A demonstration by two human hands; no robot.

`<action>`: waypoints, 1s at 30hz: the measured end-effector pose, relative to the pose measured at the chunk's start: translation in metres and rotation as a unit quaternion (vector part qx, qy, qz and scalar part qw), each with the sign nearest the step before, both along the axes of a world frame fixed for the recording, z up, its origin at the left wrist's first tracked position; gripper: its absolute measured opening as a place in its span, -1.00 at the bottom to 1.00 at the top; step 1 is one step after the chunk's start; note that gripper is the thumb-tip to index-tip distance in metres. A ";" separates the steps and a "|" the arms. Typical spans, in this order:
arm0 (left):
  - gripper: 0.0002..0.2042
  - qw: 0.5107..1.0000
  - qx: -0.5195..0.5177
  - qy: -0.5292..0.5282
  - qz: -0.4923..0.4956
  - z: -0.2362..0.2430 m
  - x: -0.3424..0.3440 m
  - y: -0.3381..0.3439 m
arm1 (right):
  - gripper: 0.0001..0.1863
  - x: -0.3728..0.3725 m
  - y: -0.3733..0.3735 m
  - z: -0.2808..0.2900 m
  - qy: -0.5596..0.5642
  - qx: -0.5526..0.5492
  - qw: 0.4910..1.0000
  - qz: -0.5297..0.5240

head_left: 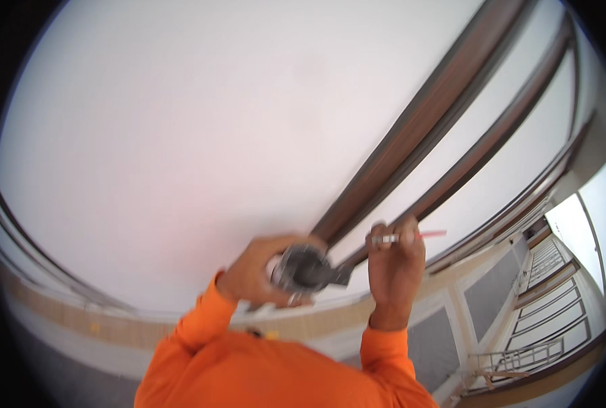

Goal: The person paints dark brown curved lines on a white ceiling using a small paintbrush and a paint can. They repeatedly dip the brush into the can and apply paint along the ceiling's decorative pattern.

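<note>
My left hand is wrapped round a small clear cup with dark grey paint inside. A dark flap or strip sticks out from the cup's right side; blur hides what it is. To the right of the cup, my right hand is closed on a thin paintbrush. Its metal collar shows between the fingers, and a red handle end points right. The bristles cannot be made out. Both hands are close to a white wall with dark brown trim.
More brown trim runs along the wall at the right. Below lies a floor with grey panels and a tan strip. At the far right stand a railing-like metal frame and a wall with dark bars.
</note>
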State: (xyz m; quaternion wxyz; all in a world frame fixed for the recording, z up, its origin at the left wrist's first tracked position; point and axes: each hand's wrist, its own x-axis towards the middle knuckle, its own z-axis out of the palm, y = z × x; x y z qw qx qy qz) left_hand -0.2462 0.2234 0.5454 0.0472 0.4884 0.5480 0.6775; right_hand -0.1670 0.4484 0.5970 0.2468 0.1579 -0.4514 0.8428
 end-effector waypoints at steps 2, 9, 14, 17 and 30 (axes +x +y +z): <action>-0.31 0.999 -0.012 0.034 0.003 -0.014 -0.010 -0.012 | -0.86 0.000 0.001 0.019 0.076 -0.002 0.997 -0.022; -0.35 0.997 0.008 -0.060 0.037 -0.006 -0.023 -0.038 | -0.82 0.000 0.039 0.187 0.363 0.121 0.897 -0.220; -0.35 0.991 0.025 -0.099 0.090 -0.009 -0.030 -0.048 | -0.73 -0.043 0.027 0.330 0.459 0.199 0.819 -0.281; -0.35 0.990 0.036 -0.093 0.099 -0.010 -0.027 -0.043 | -0.76 -0.054 0.022 0.407 0.492 0.191 0.805 -0.270; -0.26 0.988 0.032 -0.103 0.108 -0.013 -0.022 -0.030 | -0.77 -0.104 0.015 0.547 0.466 0.185 0.751 -0.429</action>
